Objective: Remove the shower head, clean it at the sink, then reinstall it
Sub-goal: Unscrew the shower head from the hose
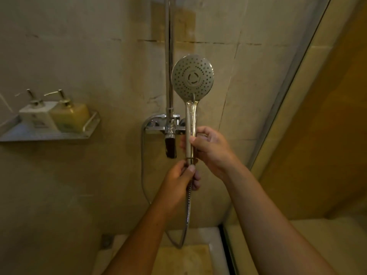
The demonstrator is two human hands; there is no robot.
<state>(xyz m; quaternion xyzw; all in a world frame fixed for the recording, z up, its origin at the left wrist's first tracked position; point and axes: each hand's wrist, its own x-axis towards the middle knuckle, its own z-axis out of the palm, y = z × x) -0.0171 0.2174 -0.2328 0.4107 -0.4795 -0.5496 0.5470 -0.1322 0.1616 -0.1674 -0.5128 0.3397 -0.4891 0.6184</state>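
Note:
A chrome hand shower head with a round perforated face stands upright in front of the tiled wall, its face towards me. My right hand grips the lower part of its handle. Just below, my left hand pinches the nut at the top of the metal hose, where the hose meets the handle. The hose hangs down, loops near the floor and runs up to the mixer tap.
A vertical chrome riser pipe stands behind the head. On the left wall a metal shelf carries two pump bottles. A glass shower screen closes the right side. A floor drain lies below left.

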